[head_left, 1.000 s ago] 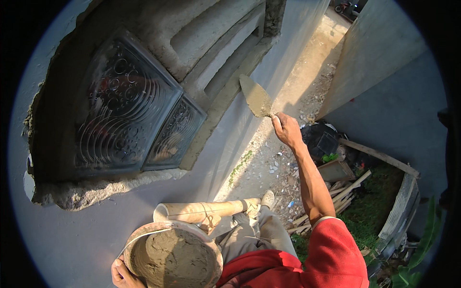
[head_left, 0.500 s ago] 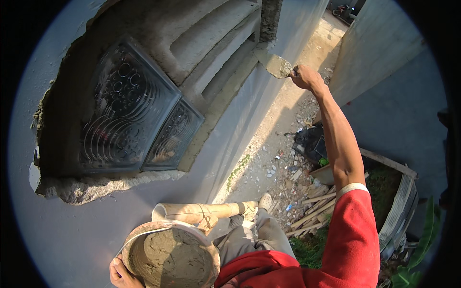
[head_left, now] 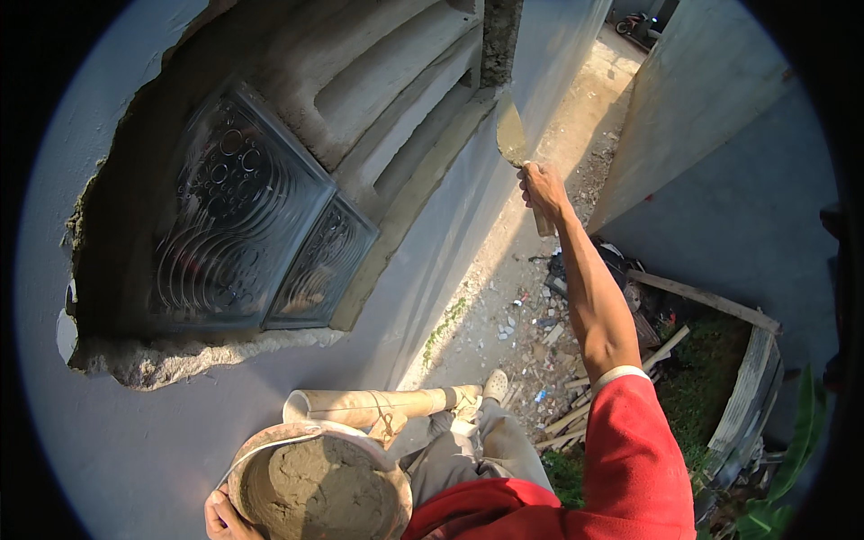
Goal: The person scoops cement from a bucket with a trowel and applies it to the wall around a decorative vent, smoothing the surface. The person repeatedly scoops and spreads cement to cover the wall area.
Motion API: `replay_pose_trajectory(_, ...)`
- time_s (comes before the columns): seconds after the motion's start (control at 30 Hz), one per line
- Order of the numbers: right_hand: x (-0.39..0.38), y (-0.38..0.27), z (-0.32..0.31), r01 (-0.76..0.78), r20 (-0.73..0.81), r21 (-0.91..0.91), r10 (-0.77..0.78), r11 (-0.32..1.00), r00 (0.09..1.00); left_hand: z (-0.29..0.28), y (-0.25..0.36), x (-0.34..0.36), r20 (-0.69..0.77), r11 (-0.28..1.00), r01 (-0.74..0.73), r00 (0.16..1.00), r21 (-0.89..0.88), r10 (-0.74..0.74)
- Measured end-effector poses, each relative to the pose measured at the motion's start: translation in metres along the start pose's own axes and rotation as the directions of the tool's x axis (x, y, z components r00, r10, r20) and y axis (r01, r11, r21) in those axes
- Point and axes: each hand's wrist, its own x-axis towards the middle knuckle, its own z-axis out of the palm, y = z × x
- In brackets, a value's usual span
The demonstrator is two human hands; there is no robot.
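My right hand [head_left: 544, 191] is closed around the handle of a trowel [head_left: 510, 133], its blade smeared with grey mortar and held at the outer edge of the wall opening. At the lower left, my left hand [head_left: 225, 516] grips the rim of a bucket [head_left: 393, 486] of wet mortar [head_left: 326, 481]. Two patterned glass blocks [head_left: 256, 211] sit in the rough-edged opening. Beside them are concrete vent slots [head_left: 396, 81], with a mortar strip [head_left: 432, 157] along their lower edge. Whether the blade tip touches the wall I cannot tell.
A bamboo pole [head_left: 360, 405] tied with cord lies beside the bucket, by my feet. Far below runs a ground strip strewn with rubble [head_left: 513, 328]. Wooden sticks [head_left: 576, 418] and a board-edged planted bed [head_left: 706, 387] lie at right. A motorbike [head_left: 633, 24] stands far off.
The trowel has swung from lying slanted across the opening's corner to a steeper angle, and my right hand has moved left and down. My left hand stays on the bucket.
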Motion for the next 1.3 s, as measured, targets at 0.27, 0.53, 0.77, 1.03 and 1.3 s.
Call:
replay_pose_trajectory(0.27, -0.002, 0.035, 0.086, -0.124, 0.107, 0.456, 0.084, 0.881, 0.991, 0.005, 0.0, 0.006, -0.081, 0.999, -0.052, 0.995, -0.008, 0.051)
replay_pose_trajectory(0.53, -0.132, 0.067, 0.094, -0.3, 0.206, 0.44, 0.231, 0.846, 0.951, -0.007, 0.029, 0.004, 0.085, 0.978, -0.15, 0.983, -0.147, 0.164)
replay_pose_trajectory(0.77, -0.277, 0.027, 0.049, -0.073, 0.354, 0.191, 0.001, 0.979, 0.935, -0.002, 0.012, -0.003, 0.062, 0.958, -0.099, 0.991, -0.269, 0.119)
replay_pose_trajectory(1.03, -0.355, -0.094, -0.02, 0.468, 0.713, 0.055, -0.363, 0.882, 0.6, -0.014, 0.013, -0.011, 0.137, 0.916, -0.334, 0.919, -0.224, 0.369)
replay_pose_trajectory(1.3, -0.43, -0.128, 0.003, 0.82, 0.865, 0.122, -0.465, 0.559, 0.188, -0.016, 0.022, -0.035, 0.049, 0.903, -0.243, 0.96, -0.354, 0.277)
